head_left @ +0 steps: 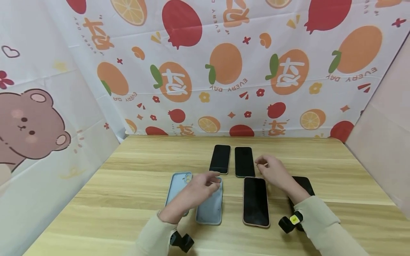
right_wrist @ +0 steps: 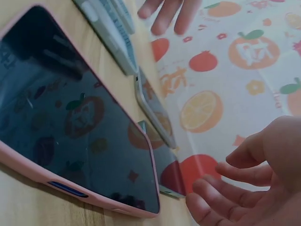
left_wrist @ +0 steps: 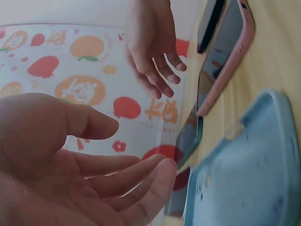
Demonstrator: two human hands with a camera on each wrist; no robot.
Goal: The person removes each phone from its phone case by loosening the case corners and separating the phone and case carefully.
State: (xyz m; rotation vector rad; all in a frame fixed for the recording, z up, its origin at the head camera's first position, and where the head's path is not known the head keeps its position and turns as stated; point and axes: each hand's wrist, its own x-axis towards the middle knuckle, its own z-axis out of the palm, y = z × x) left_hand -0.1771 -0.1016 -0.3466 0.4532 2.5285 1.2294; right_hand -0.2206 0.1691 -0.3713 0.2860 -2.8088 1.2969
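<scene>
My left hand (head_left: 200, 188) hovers over an empty light-blue phone case (head_left: 209, 209), fingers loosely bent and holding nothing. Beside that case, to the left, lies another light-blue phone case (head_left: 174, 185), partly covered by the hand and forearm. My right hand (head_left: 275, 172) hangs just right of a black-screened phone (head_left: 244, 161), its fingers relaxed with nothing between them. Nearer to me is a phone in a pink case (head_left: 256, 202), screen up; the right wrist view shows this pink-cased phone (right_wrist: 80, 117) large. A further phone (head_left: 220, 156) with a dark screen lies at the back.
A dark phone-shaped item (head_left: 302, 183) lies partly hidden under the right forearm. Everything rests on a wood-grain table (head_left: 112, 213). Behind its far edge hangs a fruit-printed cloth (head_left: 198, 99), with a bear-printed cloth (head_left: 35, 124) on the left.
</scene>
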